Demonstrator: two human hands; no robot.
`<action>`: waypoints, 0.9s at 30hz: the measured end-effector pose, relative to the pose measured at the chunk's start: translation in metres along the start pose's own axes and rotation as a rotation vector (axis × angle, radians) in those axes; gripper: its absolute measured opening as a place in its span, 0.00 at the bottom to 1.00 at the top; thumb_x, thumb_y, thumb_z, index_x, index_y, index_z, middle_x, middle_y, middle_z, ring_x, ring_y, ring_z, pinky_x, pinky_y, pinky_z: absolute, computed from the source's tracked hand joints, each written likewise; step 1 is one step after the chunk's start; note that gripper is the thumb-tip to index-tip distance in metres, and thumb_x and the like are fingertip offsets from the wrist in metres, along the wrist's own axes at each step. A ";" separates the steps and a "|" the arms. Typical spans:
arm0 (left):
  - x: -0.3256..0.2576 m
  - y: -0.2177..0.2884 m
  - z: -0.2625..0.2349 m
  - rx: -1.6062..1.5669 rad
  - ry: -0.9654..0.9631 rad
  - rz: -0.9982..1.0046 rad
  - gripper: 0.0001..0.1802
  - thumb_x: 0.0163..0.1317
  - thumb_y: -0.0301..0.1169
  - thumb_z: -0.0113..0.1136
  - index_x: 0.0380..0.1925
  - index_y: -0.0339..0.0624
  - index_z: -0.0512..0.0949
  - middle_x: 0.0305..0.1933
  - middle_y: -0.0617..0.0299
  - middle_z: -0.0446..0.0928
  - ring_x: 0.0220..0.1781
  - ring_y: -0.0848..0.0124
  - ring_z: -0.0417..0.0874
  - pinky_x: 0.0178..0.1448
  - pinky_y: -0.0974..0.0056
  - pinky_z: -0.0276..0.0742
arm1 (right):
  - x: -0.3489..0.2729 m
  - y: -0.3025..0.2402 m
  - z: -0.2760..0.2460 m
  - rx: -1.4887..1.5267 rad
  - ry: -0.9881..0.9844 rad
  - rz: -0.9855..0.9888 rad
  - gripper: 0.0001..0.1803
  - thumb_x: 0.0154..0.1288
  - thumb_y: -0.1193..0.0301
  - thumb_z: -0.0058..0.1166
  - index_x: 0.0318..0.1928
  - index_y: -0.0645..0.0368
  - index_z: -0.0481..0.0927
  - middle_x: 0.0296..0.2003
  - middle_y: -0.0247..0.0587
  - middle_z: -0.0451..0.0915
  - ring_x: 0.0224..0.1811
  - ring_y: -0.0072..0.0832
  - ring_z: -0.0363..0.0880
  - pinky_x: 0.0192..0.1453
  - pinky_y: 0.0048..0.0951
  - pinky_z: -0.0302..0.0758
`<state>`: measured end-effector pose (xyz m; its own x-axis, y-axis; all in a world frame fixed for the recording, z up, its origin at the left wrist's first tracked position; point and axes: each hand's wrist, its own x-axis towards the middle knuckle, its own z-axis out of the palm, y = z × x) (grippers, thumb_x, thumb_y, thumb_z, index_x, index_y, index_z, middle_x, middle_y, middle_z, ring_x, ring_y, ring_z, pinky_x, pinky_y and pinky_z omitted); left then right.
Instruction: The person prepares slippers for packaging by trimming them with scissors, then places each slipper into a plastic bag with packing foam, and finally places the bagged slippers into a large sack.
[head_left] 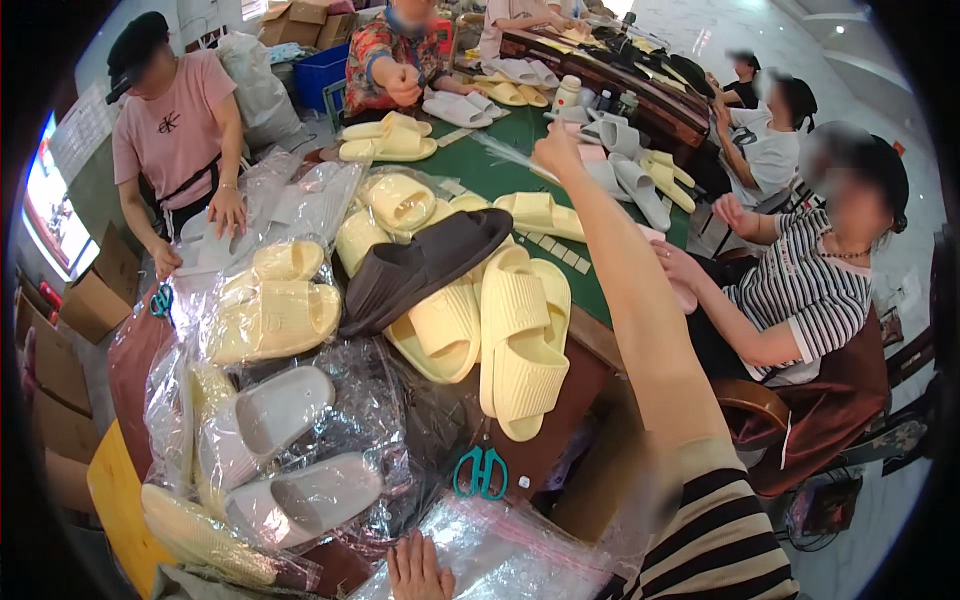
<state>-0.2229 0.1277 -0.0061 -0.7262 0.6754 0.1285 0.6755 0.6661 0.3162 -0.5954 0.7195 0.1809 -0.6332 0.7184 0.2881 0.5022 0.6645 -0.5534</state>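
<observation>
Yellow slippers (528, 380); dark slipper (428, 262), perhaps brown.

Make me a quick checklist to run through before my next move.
1. Left hand steady: ok, it lies flat beside or on the clear bags.
2. Right hand away from the near pile: ok, it is stretched out over the green table.
3. Near scissors away from fingers: ok, apart from both hands.
4. Near pile all one colour: not ok, a dark slipper lies across yellow slippers.
5. Right hand's grip: cannot tell, clear film shows beside it.

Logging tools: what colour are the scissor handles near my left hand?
Teal handles, best seen in head view.
</observation>
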 end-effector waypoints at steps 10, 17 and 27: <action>-0.003 -0.002 0.008 0.005 -0.059 -0.024 0.34 0.66 0.40 0.48 0.69 0.35 0.62 0.74 0.49 0.61 0.77 0.47 0.56 0.80 0.40 0.45 | 0.058 0.007 -0.016 -0.178 -0.048 0.003 0.34 0.64 0.64 0.48 0.69 0.59 0.58 0.58 0.65 0.74 0.62 0.56 0.73 0.65 0.49 0.69; 0.004 -0.002 0.013 0.017 -0.078 -0.009 0.34 0.65 0.41 0.49 0.69 0.34 0.63 0.74 0.48 0.61 0.77 0.46 0.56 0.80 0.39 0.45 | 0.070 0.021 -0.014 -0.208 -0.090 0.022 0.40 0.62 0.68 0.43 0.76 0.53 0.51 0.64 0.65 0.69 0.68 0.55 0.69 0.71 0.48 0.65; 0.002 -0.005 0.015 0.004 -0.075 -0.020 0.34 0.65 0.41 0.51 0.68 0.34 0.64 0.73 0.49 0.61 0.76 0.47 0.56 0.79 0.39 0.47 | 0.076 0.047 0.004 -0.297 0.019 -0.107 0.37 0.70 0.53 0.49 0.70 0.64 0.61 0.59 0.67 0.74 0.62 0.57 0.74 0.66 0.46 0.70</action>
<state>-0.2255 0.1303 -0.0219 -0.7282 0.6835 0.0512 0.6614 0.6812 0.3139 -0.6220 0.8039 0.1741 -0.6819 0.6429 0.3489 0.5848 0.7657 -0.2678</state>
